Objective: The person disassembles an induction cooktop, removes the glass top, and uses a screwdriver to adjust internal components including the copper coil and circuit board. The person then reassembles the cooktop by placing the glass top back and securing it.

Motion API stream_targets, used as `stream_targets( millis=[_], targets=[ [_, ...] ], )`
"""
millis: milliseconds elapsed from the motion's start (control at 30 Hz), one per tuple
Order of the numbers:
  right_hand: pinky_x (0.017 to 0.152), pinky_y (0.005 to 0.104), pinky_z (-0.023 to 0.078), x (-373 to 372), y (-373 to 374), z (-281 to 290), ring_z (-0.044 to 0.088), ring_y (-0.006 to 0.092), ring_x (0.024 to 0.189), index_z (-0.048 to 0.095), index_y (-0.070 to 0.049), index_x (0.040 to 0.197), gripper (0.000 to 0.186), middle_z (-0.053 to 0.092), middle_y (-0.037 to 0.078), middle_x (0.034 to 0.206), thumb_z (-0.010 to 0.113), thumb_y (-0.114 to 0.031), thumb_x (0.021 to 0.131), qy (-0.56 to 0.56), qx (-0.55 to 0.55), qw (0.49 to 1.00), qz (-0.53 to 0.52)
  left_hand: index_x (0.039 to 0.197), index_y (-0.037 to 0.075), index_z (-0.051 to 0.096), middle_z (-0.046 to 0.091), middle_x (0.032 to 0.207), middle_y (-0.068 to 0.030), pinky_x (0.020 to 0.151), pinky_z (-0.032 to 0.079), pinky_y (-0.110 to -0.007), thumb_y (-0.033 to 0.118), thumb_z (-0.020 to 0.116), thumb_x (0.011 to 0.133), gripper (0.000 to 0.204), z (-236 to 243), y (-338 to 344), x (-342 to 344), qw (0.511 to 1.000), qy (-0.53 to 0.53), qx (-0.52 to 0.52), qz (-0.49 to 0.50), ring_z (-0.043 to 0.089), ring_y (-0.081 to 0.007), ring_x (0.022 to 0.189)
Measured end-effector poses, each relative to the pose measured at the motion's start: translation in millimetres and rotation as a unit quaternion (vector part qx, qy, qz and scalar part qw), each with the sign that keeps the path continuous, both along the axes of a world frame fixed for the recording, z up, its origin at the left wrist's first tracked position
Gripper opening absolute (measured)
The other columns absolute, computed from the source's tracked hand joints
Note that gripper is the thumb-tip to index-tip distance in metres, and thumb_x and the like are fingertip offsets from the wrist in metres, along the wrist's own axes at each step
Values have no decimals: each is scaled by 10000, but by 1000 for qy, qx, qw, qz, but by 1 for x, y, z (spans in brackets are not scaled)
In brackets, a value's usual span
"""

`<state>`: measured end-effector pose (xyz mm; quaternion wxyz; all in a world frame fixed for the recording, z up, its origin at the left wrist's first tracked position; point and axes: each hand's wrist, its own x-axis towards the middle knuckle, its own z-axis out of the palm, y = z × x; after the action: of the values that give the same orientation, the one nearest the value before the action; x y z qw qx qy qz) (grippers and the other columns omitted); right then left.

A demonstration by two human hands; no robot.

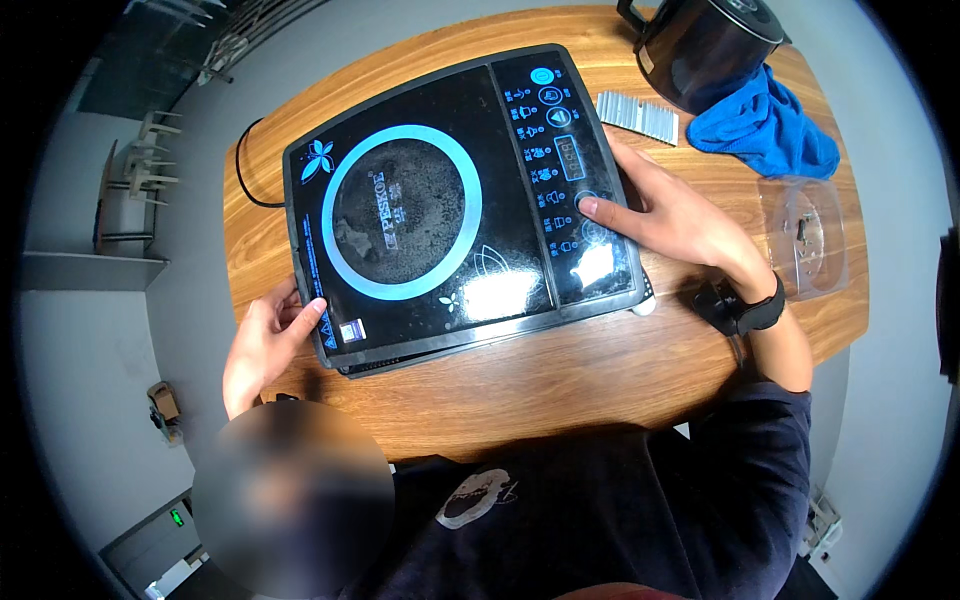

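Wood-grain brown, the desk [560, 400] spreads across the middle of the frame, and over its centre-left sits a black induction cooker [450, 210] with a blue ring, turned slightly askew. At the upper right, a dark kettle [705, 55] stands touching a crumpled blue cloth [765, 125]. Both hands are partly curled on the cooker: the left hand [268, 340] pinches its lower-left edge, thumb on top, while the right hand [675, 205] clasps the right edge, thumb on the control panel; the other fingertips are largely hidden. Right of centre lies a clear plastic container [832, 262], then a ridged silver metal piece [637, 118] near the kettle, and lastly small dark bits [803, 230] inside the container.
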<state>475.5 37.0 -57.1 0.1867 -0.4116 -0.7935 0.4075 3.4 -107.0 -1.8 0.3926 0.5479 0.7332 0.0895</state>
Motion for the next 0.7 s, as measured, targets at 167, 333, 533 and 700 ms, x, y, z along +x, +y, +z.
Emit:
stream_targets(
  millis=[167,333,533,700],
  targets=[
    [1174,418,553,9,12,5,719,299,1345,335,-61,1804,808,727,236,1475,730,-321,1149,16,-36,999,17,1645,-62,546,827,1260,-154,981,617,-316,146,764,1129,598,-4,12,-12,995,-5,99,29,759,-123,1073],
    [1064,365,594,14,26,8,764,230,1192,420,-6,1748,728,795,184,1321,750,-215,1134,38,-46,998,9,1746,18,463,819,1286,-192,940,639,-336,109,850,1046,805,1,29,-9,989,22,144,8,806,-160,1033],
    [843,390,626,6,51,21,811,297,895,725,52,1416,456,822,190,964,765,-283,1108,-32,110,993,-5,1748,13,455,806,1199,-182,819,646,-343,86,903,978,894,20,45,-3,991,81,96,-47,823,-183,910],
    [721,452,571,-4,77,20,772,315,754,801,42,1030,383,691,222,762,813,-340,1062,-116,160,980,-10,1752,-29,419,786,1090,-115,816,637,-307,67,930,945,959,25,52,-10,995,52,72,-55,769,-134,864]
  ],
)
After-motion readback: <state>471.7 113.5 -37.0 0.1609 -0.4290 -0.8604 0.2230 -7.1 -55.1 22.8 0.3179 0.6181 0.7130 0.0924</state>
